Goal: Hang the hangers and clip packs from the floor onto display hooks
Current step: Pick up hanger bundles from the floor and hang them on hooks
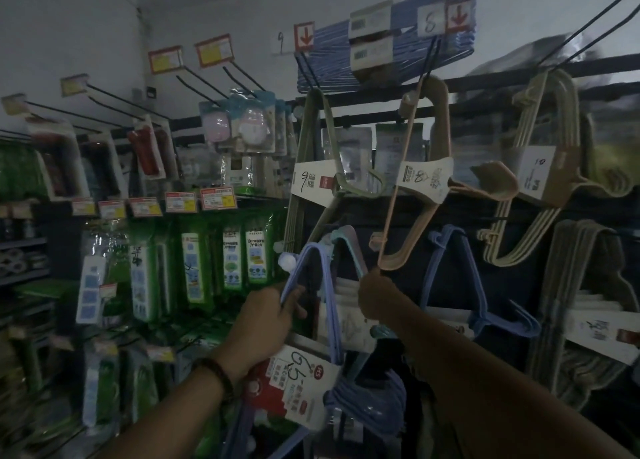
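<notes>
The left hand (266, 323) is curled round the upper corner of a lavender hanger pack (304, 375), holding it low against the middle of the display rack (485, 77). The right hand (375, 297), its fingers bunched, pinches the bottom corner of a peach hanger pack (424, 178). That pack hangs from a hook (431, 60) on the rack's top rail.
</notes>
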`<act>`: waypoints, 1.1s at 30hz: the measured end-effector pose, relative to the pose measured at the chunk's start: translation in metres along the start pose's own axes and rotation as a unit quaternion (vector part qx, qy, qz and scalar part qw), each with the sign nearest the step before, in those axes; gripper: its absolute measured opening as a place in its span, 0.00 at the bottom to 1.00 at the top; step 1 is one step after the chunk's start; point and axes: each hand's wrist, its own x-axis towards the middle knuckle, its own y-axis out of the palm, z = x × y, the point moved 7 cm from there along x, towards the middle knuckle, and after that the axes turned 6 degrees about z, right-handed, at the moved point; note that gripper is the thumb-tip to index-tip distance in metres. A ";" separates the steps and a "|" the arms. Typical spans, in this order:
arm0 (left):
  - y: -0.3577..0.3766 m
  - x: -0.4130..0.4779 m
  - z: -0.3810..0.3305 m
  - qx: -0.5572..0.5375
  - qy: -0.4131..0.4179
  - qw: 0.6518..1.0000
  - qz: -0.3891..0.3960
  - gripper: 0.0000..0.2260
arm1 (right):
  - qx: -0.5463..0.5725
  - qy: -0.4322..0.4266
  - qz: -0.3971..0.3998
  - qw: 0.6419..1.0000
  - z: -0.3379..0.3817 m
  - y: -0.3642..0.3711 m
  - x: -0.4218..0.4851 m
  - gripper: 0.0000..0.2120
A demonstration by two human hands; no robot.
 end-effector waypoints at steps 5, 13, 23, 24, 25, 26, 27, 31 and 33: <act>0.015 0.003 -0.016 -0.036 0.011 0.999 -0.022 0.17 | -0.054 -0.164 -0.174 0.970 0.021 -0.053 -0.048 0.17; 0.078 0.013 -0.069 -0.139 0.039 0.990 -0.006 0.15 | -0.056 -0.047 -0.025 0.997 -0.024 -0.043 -0.147 0.22; 0.148 -0.010 -0.176 -0.226 0.224 0.945 0.071 0.34 | -0.100 0.074 -0.156 0.980 -0.138 -0.097 -0.158 0.18; 0.153 -0.016 -0.182 -0.190 0.264 0.944 0.056 0.38 | -0.101 0.074 -0.159 0.979 -0.148 -0.101 -0.156 0.18; 0.158 -0.022 -0.186 -0.145 0.304 0.941 0.039 0.39 | -0.098 0.076 -0.161 0.979 -0.155 -0.104 -0.153 0.16; 0.164 -0.025 -0.190 -0.100 0.334 0.937 0.030 0.39 | -0.093 0.075 -0.167 0.979 -0.163 -0.106 -0.150 0.15; 0.171 -0.025 -0.193 -0.053 0.351 0.935 0.029 0.39 | -0.090 0.070 -0.174 0.978 -0.170 -0.108 -0.146 0.14; 0.198 -0.009 -0.190 0.062 0.362 0.930 0.022 0.37 | -0.076 0.079 -0.185 0.977 -0.201 -0.104 -0.125 0.14; 0.212 0.002 -0.181 0.115 0.346 0.931 0.024 0.38 | -0.083 0.087 -0.178 0.977 -0.216 -0.093 -0.112 0.14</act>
